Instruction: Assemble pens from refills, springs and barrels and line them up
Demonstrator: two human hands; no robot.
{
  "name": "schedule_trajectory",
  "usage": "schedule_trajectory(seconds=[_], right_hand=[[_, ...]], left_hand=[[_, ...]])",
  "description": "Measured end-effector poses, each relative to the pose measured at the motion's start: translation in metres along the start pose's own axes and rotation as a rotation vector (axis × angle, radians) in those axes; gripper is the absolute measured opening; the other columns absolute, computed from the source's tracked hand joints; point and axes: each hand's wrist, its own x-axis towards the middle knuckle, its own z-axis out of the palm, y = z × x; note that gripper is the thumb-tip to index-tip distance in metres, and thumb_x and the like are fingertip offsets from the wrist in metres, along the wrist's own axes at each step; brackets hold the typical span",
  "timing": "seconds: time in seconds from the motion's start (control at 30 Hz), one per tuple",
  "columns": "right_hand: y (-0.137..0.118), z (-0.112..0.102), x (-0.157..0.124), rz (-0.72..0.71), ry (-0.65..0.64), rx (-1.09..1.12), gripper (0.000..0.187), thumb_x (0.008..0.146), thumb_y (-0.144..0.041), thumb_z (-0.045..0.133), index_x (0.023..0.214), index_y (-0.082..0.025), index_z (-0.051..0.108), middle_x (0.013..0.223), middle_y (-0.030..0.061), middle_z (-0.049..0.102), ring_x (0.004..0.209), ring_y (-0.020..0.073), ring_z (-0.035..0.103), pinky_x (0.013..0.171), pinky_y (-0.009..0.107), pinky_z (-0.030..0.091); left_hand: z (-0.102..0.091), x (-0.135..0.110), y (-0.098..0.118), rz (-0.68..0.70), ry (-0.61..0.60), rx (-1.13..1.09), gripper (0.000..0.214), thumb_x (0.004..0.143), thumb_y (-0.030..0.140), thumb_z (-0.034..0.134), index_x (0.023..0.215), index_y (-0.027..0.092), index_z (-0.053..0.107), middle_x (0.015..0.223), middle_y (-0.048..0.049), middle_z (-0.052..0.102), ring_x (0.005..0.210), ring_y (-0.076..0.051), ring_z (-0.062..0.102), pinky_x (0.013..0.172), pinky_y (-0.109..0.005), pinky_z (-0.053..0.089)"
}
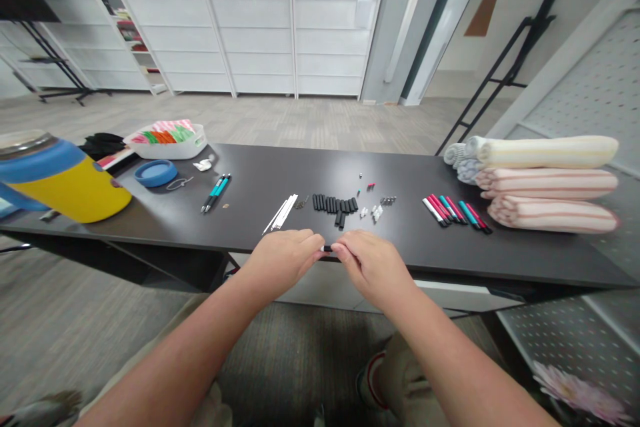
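Observation:
Close to the table's front edge, my left hand (287,257) and my right hand (373,263) meet with closed fingers around a small pen barrel (327,248). Only a short stretch of it shows, white at the left and black toward the right; my fingers hide the rest. Just beyond lie several black rubber grips (334,204) in a row. White ink refills (281,213) lie fanned out to the left, beside small springs (301,202). Clear plastic bits (377,213), metal tips (388,201) and pink pieces (371,185) lie to the right.
White, pink and teal pen barrels with black ends (456,211) lie at right, near stacked rolled towels (550,177). At left are assembled pens (216,193), a blue lid (155,173), a yellow-and-blue bottle (65,177) and a white basket (170,147) of colourful packets on the dark table (270,170).

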Motion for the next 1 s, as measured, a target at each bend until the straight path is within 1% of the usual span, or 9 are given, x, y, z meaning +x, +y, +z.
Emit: schedule_trajectory(seconds=[0.13, 0.3, 0.43, 0.5, 0.63, 0.77, 0.83, 0.93, 1.0], right_hand=[[-0.003, -0.003, 0.002, 0.009, -0.059, 0.002, 0.027, 0.111, -0.033, 0.046, 0.093, -0.02, 0.062, 0.081, 0.0036, 0.064, 0.075, 0.0198, 0.056, 0.069, 0.032, 0.038], [-0.003, -0.005, 0.002, -0.005, -0.117, -0.01, 0.039, 0.113, -0.033, 0.036, 0.082, -0.022, 0.056, 0.076, 0.0028, 0.06, 0.074, 0.02, 0.054, 0.071, 0.033, 0.038], [-0.004, -0.007, 0.001, 0.079, -0.154, -0.001, 0.025, 0.111, -0.034, 0.045, 0.093, -0.021, 0.058, 0.082, 0.0018, 0.063, 0.075, 0.0189, 0.058, 0.069, 0.031, 0.037], [-0.005, -0.007, 0.001, 0.078, -0.168, -0.002, 0.022, 0.111, -0.032, 0.045, 0.097, -0.021, 0.059, 0.086, 0.0024, 0.064, 0.077, 0.0187, 0.059, 0.07, 0.031, 0.038], [-0.005, -0.007, 0.001, 0.039, -0.196, -0.012, 0.032, 0.113, -0.032, 0.038, 0.091, -0.021, 0.059, 0.085, 0.0033, 0.064, 0.08, 0.019, 0.059, 0.072, 0.031, 0.039], [-0.005, -0.01, 0.002, 0.095, -0.198, -0.013, 0.026, 0.112, -0.034, 0.044, 0.095, -0.022, 0.06, 0.086, 0.0022, 0.065, 0.076, 0.0182, 0.059, 0.067, 0.031, 0.038], [-0.006, -0.011, 0.001, 0.086, -0.192, -0.015, 0.024, 0.111, -0.033, 0.045, 0.097, -0.022, 0.061, 0.088, 0.0026, 0.065, 0.076, 0.0181, 0.059, 0.067, 0.031, 0.038], [-0.006, -0.012, 0.001, 0.044, -0.196, -0.022, 0.033, 0.112, -0.033, 0.04, 0.089, -0.022, 0.06, 0.084, 0.0029, 0.064, 0.077, 0.0182, 0.059, 0.068, 0.031, 0.038], [-0.006, -0.012, 0.001, 0.065, -0.198, -0.014, 0.034, 0.113, -0.035, 0.04, 0.087, -0.022, 0.059, 0.081, 0.0021, 0.063, 0.074, 0.0178, 0.058, 0.066, 0.031, 0.037]], left_hand=[[-0.001, 0.0, -0.001, -0.026, -0.023, 0.004, 0.017, 0.109, 0.034, 0.049, 0.102, 0.023, 0.059, 0.092, 0.0002, 0.068, 0.086, -0.02, 0.068, 0.068, -0.031, 0.041], [-0.003, 0.001, 0.0, -0.025, -0.055, 0.017, 0.02, 0.109, 0.038, 0.048, 0.102, 0.024, 0.06, 0.092, -0.0002, 0.068, 0.086, -0.02, 0.068, 0.068, -0.03, 0.041], [-0.004, 0.001, -0.001, -0.035, -0.049, 0.024, 0.018, 0.109, 0.036, 0.049, 0.101, 0.023, 0.059, 0.092, -0.0004, 0.068, 0.085, -0.02, 0.068, 0.067, -0.029, 0.041], [-0.004, 0.001, -0.001, -0.032, -0.043, 0.026, 0.018, 0.109, 0.036, 0.049, 0.101, 0.023, 0.059, 0.092, -0.0003, 0.068, 0.085, -0.02, 0.068, 0.067, -0.029, 0.041], [-0.004, 0.001, -0.001, -0.017, -0.046, 0.043, 0.019, 0.109, 0.037, 0.05, 0.1, 0.024, 0.059, 0.091, -0.0002, 0.067, 0.084, -0.02, 0.068, 0.066, -0.03, 0.042], [-0.004, 0.002, -0.001, -0.02, -0.049, 0.041, 0.016, 0.108, 0.035, 0.051, 0.1, 0.024, 0.06, 0.092, -0.0002, 0.068, 0.084, -0.02, 0.068, 0.066, -0.029, 0.042], [-0.005, 0.002, 0.0, -0.02, -0.051, 0.042, 0.015, 0.108, 0.034, 0.052, 0.1, 0.023, 0.06, 0.091, -0.0003, 0.068, 0.083, -0.02, 0.068, 0.066, -0.029, 0.043], [-0.006, 0.002, 0.0, -0.014, -0.047, 0.04, 0.015, 0.107, 0.033, 0.054, 0.098, 0.023, 0.06, 0.09, -0.0002, 0.068, 0.083, -0.019, 0.068, 0.066, -0.028, 0.043], [-0.007, 0.002, 0.0, -0.015, -0.049, 0.036, 0.015, 0.107, 0.033, 0.054, 0.097, 0.023, 0.06, 0.089, 0.0001, 0.068, 0.082, -0.019, 0.068, 0.066, -0.028, 0.043]])
